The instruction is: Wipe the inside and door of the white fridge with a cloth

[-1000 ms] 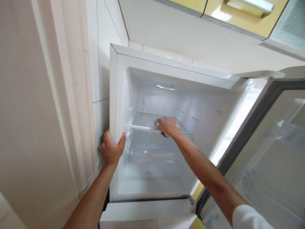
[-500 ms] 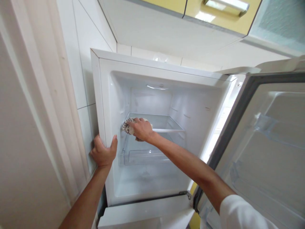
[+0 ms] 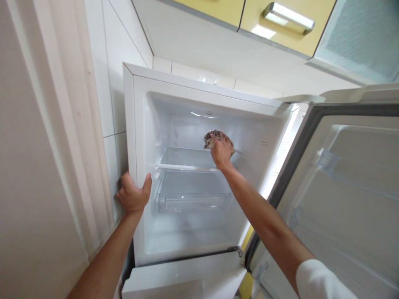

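Note:
The white freezer compartment (image 3: 139, 124) stands open and bare inside. My right hand (image 3: 222, 150) reaches deep into it, closed on a crumpled patterned cloth (image 3: 212, 137) pressed against the back right wall above the clear shelf (image 3: 183, 160). My left hand (image 3: 132, 195) grips the left edge of the freezer frame, thumb on the front, fingers round the side. Under the shelf sits a clear plastic tray (image 3: 193, 199).
The freezer door (image 3: 346, 195) hangs open at the right, with clear door racks. Yellow cabinets (image 3: 280, 20) with a metal handle hang above. A white tiled wall (image 3: 109, 83) and a pale curtain (image 3: 62, 124) are at the left. The lower fridge door (image 3: 183, 278) is closed.
My right hand has carried the cloth from the shelf's front left corner up and right onto the back right wall. My left hand has kept its grip on the frame.

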Demonstrator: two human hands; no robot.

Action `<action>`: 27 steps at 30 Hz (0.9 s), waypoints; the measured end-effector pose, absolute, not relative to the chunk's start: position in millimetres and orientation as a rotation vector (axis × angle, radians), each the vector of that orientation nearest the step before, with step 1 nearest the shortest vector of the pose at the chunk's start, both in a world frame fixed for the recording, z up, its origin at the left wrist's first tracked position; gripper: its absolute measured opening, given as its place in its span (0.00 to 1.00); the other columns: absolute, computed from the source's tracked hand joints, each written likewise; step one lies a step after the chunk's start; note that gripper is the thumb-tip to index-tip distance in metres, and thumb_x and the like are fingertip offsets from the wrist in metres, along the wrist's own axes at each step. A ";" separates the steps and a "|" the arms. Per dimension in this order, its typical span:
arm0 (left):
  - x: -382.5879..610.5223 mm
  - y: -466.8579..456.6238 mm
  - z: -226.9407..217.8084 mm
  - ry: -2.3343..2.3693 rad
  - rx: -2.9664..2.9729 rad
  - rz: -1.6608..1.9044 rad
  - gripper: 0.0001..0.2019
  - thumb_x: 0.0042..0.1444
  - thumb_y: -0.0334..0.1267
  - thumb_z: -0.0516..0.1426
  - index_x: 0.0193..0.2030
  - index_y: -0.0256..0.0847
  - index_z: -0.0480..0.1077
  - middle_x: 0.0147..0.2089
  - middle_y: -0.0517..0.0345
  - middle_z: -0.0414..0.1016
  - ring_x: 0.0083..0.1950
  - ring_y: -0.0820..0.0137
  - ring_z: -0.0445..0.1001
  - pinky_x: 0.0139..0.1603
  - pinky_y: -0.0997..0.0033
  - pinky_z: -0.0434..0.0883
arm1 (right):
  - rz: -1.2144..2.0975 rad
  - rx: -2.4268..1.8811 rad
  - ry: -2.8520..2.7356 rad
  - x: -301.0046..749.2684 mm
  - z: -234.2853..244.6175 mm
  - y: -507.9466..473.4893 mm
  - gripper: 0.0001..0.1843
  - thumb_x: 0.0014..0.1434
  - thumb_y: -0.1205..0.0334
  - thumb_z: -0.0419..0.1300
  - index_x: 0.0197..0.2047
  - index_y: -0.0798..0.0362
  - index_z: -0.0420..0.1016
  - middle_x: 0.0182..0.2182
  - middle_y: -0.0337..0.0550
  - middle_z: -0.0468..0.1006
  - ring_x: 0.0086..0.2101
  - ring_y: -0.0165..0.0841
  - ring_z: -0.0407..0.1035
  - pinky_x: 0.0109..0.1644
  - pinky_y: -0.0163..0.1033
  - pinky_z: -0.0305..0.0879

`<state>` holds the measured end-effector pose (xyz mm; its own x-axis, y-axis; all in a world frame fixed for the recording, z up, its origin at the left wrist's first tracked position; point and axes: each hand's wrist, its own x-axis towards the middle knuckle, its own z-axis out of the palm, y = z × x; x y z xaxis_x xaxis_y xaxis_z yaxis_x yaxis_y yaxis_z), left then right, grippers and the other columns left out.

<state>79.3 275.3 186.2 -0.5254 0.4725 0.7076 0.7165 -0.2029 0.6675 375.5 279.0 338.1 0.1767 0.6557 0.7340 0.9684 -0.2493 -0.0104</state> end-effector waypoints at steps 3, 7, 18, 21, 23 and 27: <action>79.1 275.2 186.0 -1.847 -1.429 -1.794 0.37 0.55 0.63 0.58 0.57 0.31 0.70 0.41 0.38 0.79 0.39 0.48 0.78 0.37 0.59 0.68 | -0.984 -2.015 -1.417 394.4 341.7 288.7 0.28 0.74 0.67 0.41 0.69 0.43 0.69 0.72 0.53 0.59 0.67 0.52 0.54 0.66 0.62 0.57; 77.5 275.8 184.9 -1.829 -1.442 -1.785 0.37 0.55 0.64 0.58 0.57 0.30 0.70 0.40 0.38 0.79 0.39 0.48 0.78 0.36 0.60 0.67 | -1.126 -2.074 -1.477 415.9 340.1 306.5 0.25 0.75 0.64 0.42 0.67 0.50 0.72 0.70 0.60 0.60 0.66 0.55 0.53 0.65 0.70 0.54; 74.9 276.1 179.3 -1.652 -1.335 -1.777 0.34 0.56 0.66 0.59 0.51 0.34 0.74 0.36 0.44 0.81 0.34 0.53 0.80 0.33 0.65 0.65 | -1.208 -2.196 -1.951 461.7 330.2 386.9 0.20 0.67 0.73 0.51 0.53 0.65 0.81 0.55 0.69 0.77 0.57 0.55 0.67 0.65 0.68 0.56; 74.6 275.0 178.3 -1.584 -1.297 -1.743 0.32 0.57 0.64 0.60 0.51 0.34 0.75 0.34 0.46 0.81 0.32 0.55 0.80 0.32 0.65 0.66 | -1.198 -2.265 -1.983 470.0 328.0 421.5 0.18 0.64 0.72 0.55 0.52 0.63 0.82 0.51 0.65 0.80 0.57 0.55 0.69 0.68 0.71 0.51; 74.5 273.9 177.8 -1.529 -1.281 -1.735 0.30 0.58 0.63 0.61 0.51 0.34 0.75 0.35 0.46 0.82 0.31 0.56 0.80 0.31 0.66 0.67 | -1.195 -2.283 -1.999 474.5 326.4 441.4 0.18 0.63 0.73 0.55 0.52 0.63 0.83 0.51 0.66 0.80 0.58 0.55 0.69 0.70 0.71 0.48; 73.8 272.3 176.5 -1.437 -1.270 -1.723 0.29 0.61 0.60 0.61 0.51 0.33 0.76 0.36 0.45 0.83 0.31 0.58 0.81 0.30 0.68 0.69 | -1.226 -2.241 -2.025 482.7 325.9 467.4 0.20 0.61 0.74 0.54 0.51 0.64 0.84 0.54 0.70 0.78 0.60 0.57 0.67 0.71 0.72 0.44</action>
